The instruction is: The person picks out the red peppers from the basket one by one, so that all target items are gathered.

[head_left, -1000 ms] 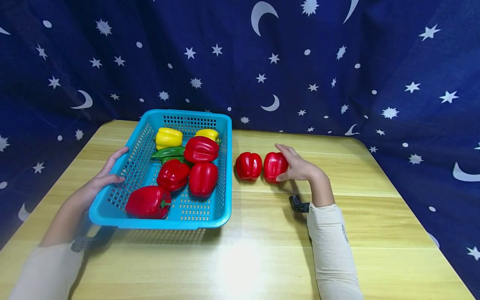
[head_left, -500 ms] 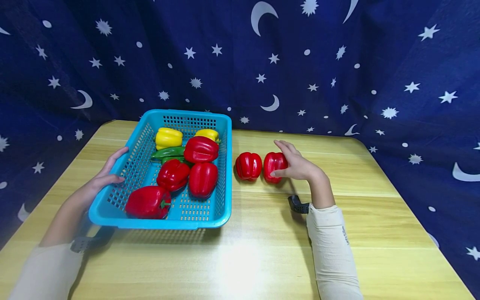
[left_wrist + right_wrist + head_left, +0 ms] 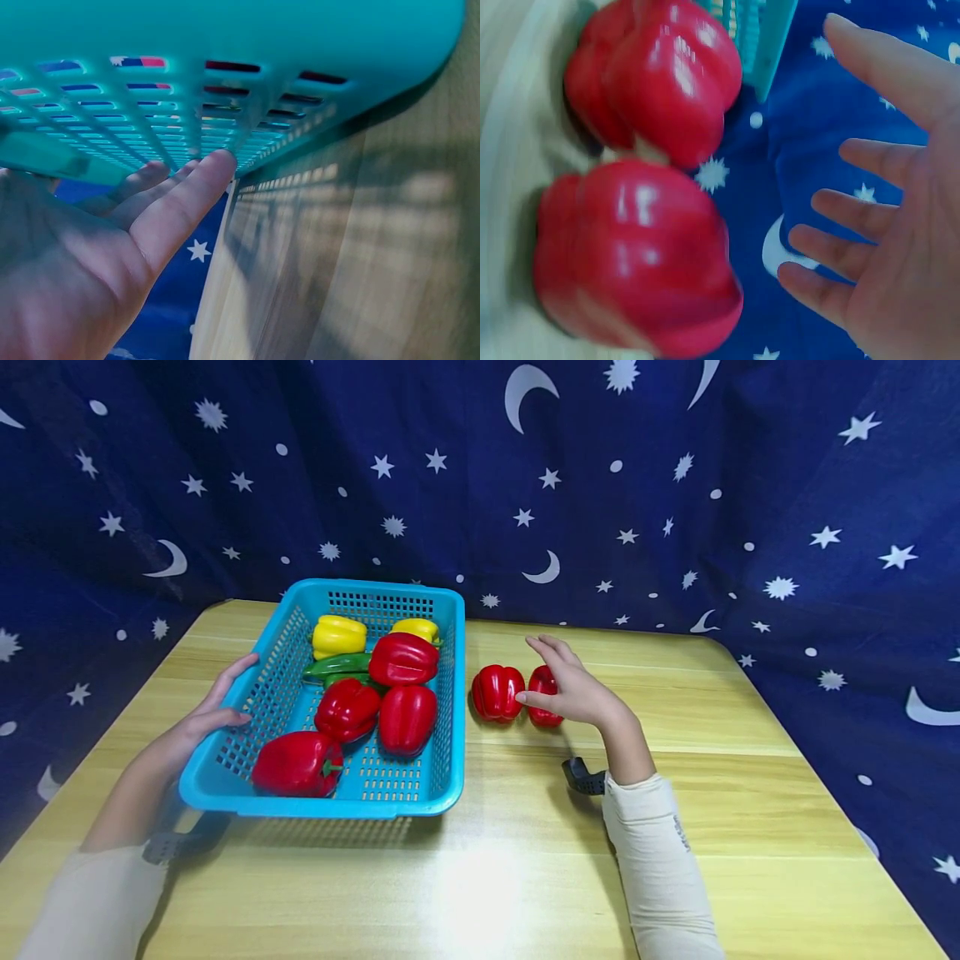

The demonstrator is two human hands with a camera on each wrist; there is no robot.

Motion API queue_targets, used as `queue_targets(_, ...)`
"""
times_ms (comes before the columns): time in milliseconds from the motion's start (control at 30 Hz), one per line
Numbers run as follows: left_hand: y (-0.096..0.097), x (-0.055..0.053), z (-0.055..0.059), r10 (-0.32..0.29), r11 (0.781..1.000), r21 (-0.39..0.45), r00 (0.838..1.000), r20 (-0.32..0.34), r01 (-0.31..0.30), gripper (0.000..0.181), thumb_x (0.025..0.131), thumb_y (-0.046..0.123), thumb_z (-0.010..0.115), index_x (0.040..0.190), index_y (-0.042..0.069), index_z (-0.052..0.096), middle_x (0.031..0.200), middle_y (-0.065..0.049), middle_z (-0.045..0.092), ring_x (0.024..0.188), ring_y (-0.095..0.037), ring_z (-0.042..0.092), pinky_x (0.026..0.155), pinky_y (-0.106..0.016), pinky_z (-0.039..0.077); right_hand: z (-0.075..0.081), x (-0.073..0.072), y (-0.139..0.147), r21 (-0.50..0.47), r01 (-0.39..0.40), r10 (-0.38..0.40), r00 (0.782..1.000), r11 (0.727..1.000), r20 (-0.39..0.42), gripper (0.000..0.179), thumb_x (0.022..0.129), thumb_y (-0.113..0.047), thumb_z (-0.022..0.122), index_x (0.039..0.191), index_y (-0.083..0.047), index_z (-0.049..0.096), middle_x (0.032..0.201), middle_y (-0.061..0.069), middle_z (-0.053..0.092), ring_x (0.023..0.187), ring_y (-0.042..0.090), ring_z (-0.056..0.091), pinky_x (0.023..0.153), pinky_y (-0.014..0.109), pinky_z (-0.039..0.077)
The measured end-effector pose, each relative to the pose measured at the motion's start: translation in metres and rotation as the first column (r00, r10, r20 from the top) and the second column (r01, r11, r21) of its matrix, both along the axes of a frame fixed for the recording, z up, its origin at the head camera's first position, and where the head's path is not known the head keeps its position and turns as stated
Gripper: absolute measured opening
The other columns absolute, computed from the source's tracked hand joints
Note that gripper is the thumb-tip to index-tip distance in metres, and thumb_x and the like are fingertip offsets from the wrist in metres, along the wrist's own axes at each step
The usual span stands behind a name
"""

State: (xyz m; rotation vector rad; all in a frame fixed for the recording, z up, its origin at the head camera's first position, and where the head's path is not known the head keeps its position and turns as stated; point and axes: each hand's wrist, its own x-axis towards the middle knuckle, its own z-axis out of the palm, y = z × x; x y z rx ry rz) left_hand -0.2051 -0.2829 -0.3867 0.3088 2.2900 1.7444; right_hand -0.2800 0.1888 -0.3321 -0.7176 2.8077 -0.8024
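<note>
Basket (image 3: pixel 456 710): my left hand (image 3: pixel 191 731) grips its rim.
Red peppers (image 3: pixel 497 693): two on the table (image 3: pixel 750 843), just beside my right hand (image 3: pixel 577 693), its fingers loosely spread.

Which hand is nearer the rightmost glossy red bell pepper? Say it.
Right. The right hand hovers over that red bell pepper, not touching; the left hand is across the perforated blue plastic basket, at its left side.

The basket (image 3: pixel 322 806) was bright blue. Inside it I saw four red peppers (image 3: pixel 403 660), two yellow peppers (image 3: pixel 340 637) and green vegetables (image 3: pixel 341 664); a red pair (image 3: pixel 498 693) sat right of it. The table (image 3: pixel 750 827) beneath it was pale, grained yellow, and behind it the navy curtain (image 3: pixel 450 410) bore white moons, stars and dots.
</note>
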Motion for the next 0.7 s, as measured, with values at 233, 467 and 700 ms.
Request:
queue_targets(233,0.000,-0.004,-0.001,-0.005,0.999,0.054,1.000,0.021,0.004,0.079,0.085,0.003,0.033,0.142,0.043,-0.004,0.146,-0.023,-0.005,0.125,-0.053,0.012,0.077,-0.020,0.044,0.002,0.011,-0.024,-0.028,-0.039,0.037,0.998,0.999,-0.046,0.079,0.081,-0.035,0.064,0.145,-0.016,0.021,0.150,0.011,0.015,0.136,0.032,0.022,0.102,0.052,0.031)
queue_targets(467,0.004,-0.006,0.001,-0.015,0.994,0.113,0.999,0.037,0.010,0.081,0.084,0.000,0.034,0.143,0.041,-0.003,0.148,-0.024,-0.010,0.129,-0.055,0.004,0.079,-0.015,0.041,0.006,0.024,-0.057,-0.074,-0.050,0.043,0.995,0.996,-0.094,0.077,0.081,-0.042,0.062,0.145,-0.020,0.023,0.148,0.007,0.023,0.132,0.029,0.031,0.098,0.049,0.038)
queue_targets(700,0.004,-0.003,0.001,-0.019,0.991,0.132,0.999,0.039,0.013,0.078,0.086,0.000,0.032,0.143,0.041,-0.003,0.146,-0.025,-0.007,0.128,-0.055,0.009,0.078,-0.022,0.045,0.003,0.031,-0.090,-0.033,-0.126,0.120,0.982,0.991,-0.149,0.079,0.079,-0.046,0.063,0.144,-0.019,0.027,0.145,0.007,0.029,0.128,0.025,0.036,0.091,0.042,0.046)
